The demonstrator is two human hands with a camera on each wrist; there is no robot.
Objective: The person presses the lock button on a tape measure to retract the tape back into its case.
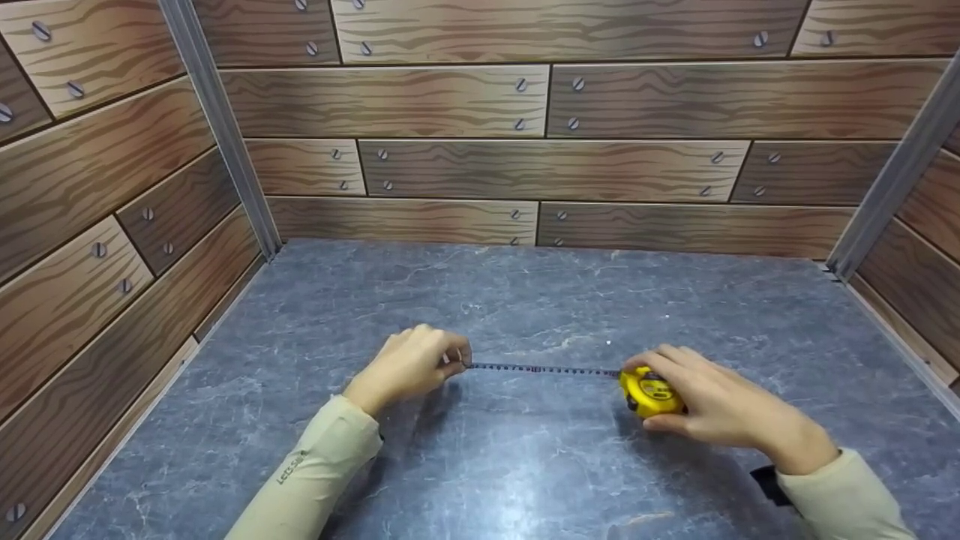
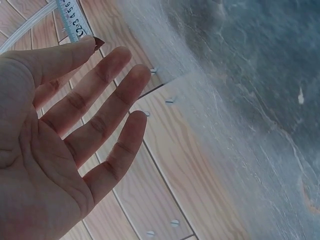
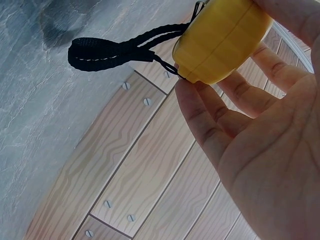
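Note:
A yellow tape measure (image 1: 652, 391) is gripped by my right hand (image 1: 720, 401), thumb in front and fingers over the top. Its numbered blade (image 1: 536, 368) runs level leftward to my left hand (image 1: 412, 364), which pinches the end between thumb and forefinger. In the left wrist view the blade's end (image 2: 75, 25) shows at the thumb tip, while the other fingers (image 2: 107, 117) of that hand are spread and hold nothing. A black wrist strap (image 3: 115, 52) hangs from the yellow case (image 3: 225, 42) in the right wrist view.
Under both hands lies a blue-grey marbled tabletop (image 1: 450, 285). Wood-patterned panels (image 1: 450, 101) wall it at the back and on both sides, with grey metal posts (image 1: 225, 127) at the back corners.

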